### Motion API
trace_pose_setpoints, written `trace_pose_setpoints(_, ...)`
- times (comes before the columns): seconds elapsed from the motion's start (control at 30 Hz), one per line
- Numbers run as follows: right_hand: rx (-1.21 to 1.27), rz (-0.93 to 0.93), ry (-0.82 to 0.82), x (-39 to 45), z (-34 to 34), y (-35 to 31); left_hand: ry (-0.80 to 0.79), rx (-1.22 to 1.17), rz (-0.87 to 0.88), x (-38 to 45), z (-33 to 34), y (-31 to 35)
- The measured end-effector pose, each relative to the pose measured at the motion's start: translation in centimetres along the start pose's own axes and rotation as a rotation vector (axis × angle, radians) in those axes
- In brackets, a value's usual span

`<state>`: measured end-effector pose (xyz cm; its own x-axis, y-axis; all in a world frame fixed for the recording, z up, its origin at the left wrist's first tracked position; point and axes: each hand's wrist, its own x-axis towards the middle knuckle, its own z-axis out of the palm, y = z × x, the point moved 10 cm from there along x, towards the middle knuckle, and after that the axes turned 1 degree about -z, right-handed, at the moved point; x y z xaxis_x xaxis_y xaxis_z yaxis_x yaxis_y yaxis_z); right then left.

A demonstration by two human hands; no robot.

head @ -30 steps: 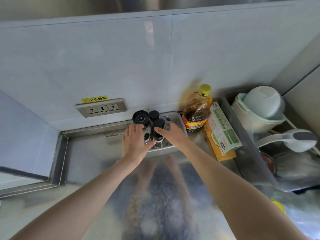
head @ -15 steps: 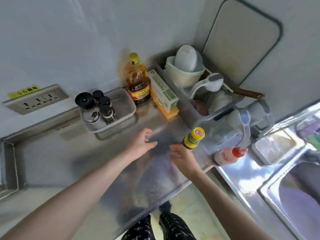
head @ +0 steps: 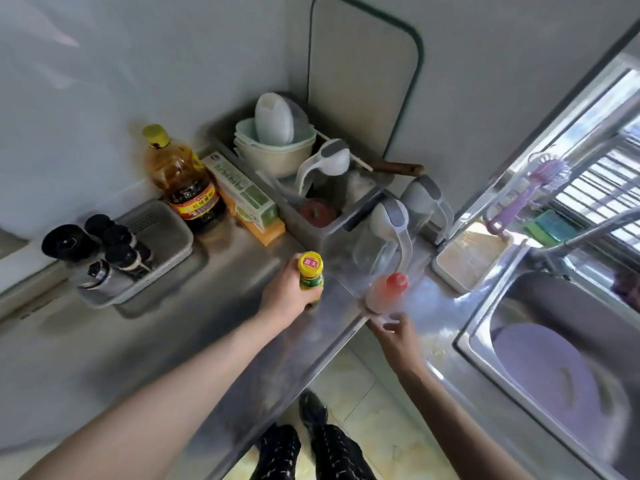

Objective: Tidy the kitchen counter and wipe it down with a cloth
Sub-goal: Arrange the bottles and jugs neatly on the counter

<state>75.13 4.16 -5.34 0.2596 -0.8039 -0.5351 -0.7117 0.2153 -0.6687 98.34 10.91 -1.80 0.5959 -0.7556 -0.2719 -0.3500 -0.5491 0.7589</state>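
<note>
The bench [head: 145, 344] is brushed silver steel. A small bottle [head: 310, 276] has a yellow cap with a red mark and a green-yellow label. Beside it a pinkish bottle [head: 382, 294] has a red cap. The oil bottle [head: 180, 178] is amber with a yellow cap and a red-and-black label. The shakers [head: 117, 247] have black tops in a grey tray [head: 166, 230]. The sink [head: 519, 292] holds a lilac plate [head: 550, 375]. The trousers [head: 304, 452] are black with white flecks.

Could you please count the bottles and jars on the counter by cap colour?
Yellow caps: 2, the oil bottle and the small bottle gripped by the left hand
Red cap: 1, the pink bottle near the right hand
Black caps: 4, the spice jars in the grey tray
Total: 7
</note>
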Motion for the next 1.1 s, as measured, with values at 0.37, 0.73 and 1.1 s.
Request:
trace_pose_setpoints(0.37, 0.09, -0.254, 0.1, 2.1, -2.0, -4.0, 0.038, -0.085, -0.127, 0.1, -1.2, -2.0)
trace_pose_setpoints(0.73, 0.012, -0.239, 0.108, 0.5, 3.3, -8.2, 0.243, -0.048, -0.215, -3.3, -12.7, -6.3)
trace_pose_setpoints(1.1, -0.04, -0.3, -0.087, -2.8, 14.9, -16.7, 0.432, -0.141, -0.183, -4.8, -23.7, -9.3)
